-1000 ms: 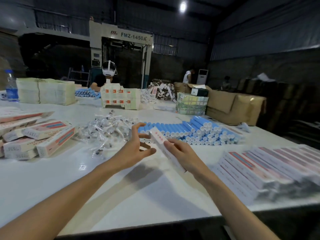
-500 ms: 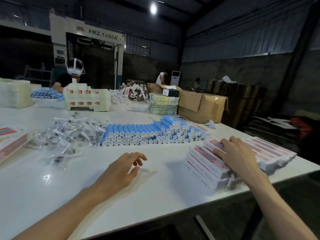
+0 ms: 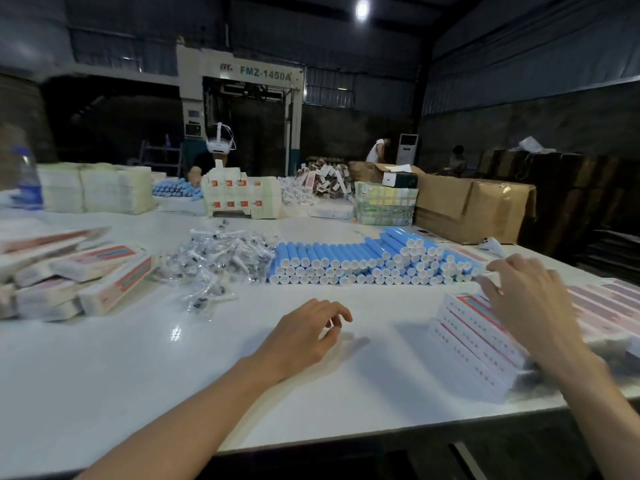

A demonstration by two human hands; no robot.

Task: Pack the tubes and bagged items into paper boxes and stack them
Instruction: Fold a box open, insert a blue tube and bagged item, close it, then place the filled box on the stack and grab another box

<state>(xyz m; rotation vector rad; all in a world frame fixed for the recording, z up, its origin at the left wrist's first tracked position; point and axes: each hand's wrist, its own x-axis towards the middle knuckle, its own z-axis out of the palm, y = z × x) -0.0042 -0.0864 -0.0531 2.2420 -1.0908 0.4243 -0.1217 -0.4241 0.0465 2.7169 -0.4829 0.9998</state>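
A stack of blue tubes with white caps (image 3: 363,263) lies in rows at the table's middle. Left of it sits a heap of small clear bagged items (image 3: 214,261). White paper boxes with red and blue print are stacked at the right edge (image 3: 474,337), and more lie piled at the left (image 3: 79,275). My right hand (image 3: 526,303) hovers over the right stack with fingers spread, holding nothing. My left hand (image 3: 304,336) hangs just above the bare white table (image 3: 173,368), fingers loosely curled and empty.
A person with a white headset (image 3: 220,143) works across the table behind a pile of printed boxes (image 3: 240,197). Brown cartons (image 3: 471,206) stand at the far right, a water bottle (image 3: 27,181) at the far left. The table's near edge runs just below my forearms.
One second ago my right hand held a paper box; it set it on the right stack and now lifts off with fingers spread. The view swung right, then back left.
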